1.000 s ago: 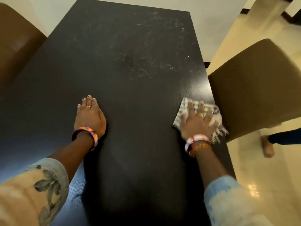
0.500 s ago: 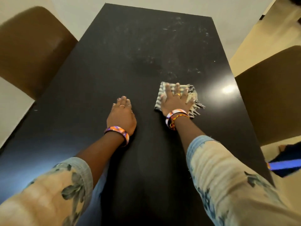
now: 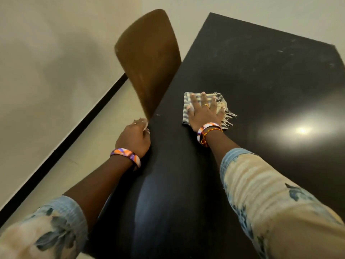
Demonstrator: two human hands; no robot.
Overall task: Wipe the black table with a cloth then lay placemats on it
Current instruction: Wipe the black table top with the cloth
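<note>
Cloth (image 3: 204, 107), striped and fringed, lies flat on the black table (image 3: 261, 86) near its 9 o'clock edge, pinned under the right hand (image 3: 203, 113), palm down, fingers spread. Left hand (image 3: 133, 137), at the cloth's 8 o'clock, curls over the table's edge beside a brown chair (image 3: 149, 58).

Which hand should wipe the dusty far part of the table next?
Probably the right hand: it lies flat on the striped fringed cloth, nearest the smudges on the black table. The left hand rests at the table's edge, without a cloth.
</note>
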